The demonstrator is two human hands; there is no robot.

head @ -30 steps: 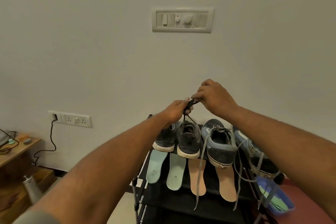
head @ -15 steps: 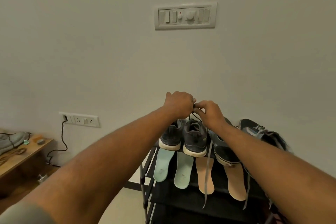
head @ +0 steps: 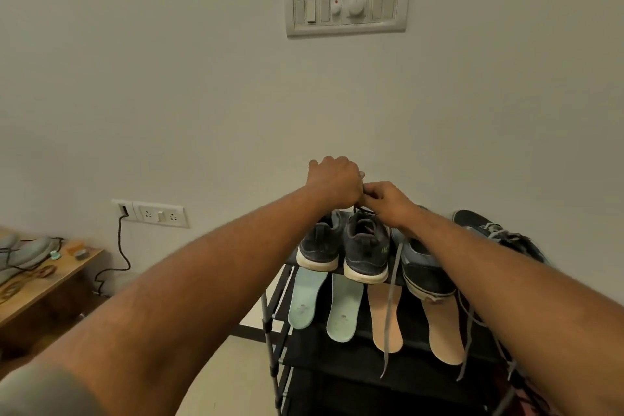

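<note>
The wall (head: 202,94) fills most of your view, with a switch panel (head: 347,7) high up and a socket strip (head: 152,213) low on the left. Below it stands the black shoe rack (head: 273,314). A wooden bench (head: 67,277) off to the left carries grey shoes and cables, well apart from your work.

On the rack's top shelf a dark pair sits heels towards you, the left dark shoe (head: 319,246) touching the right dark shoe (head: 366,246). A blue-grey sneaker (head: 422,267) is just beside them and a black sneaker (head: 489,230) lies farther right. Four insoles hang out over the shelf edge, two mint insoles (head: 307,297) and two tan insoles (head: 385,317), probably pulled out to air. A grey lace (head: 393,280) dangles loose past them.

You hold both hands raised above the right dark shoe, likely so the dark lace (head: 363,211) runs taut up from it while you work it.

Your right hand (head: 388,203) has its fingers (head: 369,191) closed in a pinch on that lace. Your left hand (head: 334,182) is curled into a fist touching the right one. Its knuckles hide what it grips, so I cannot tell whether it has the lace too.
</note>
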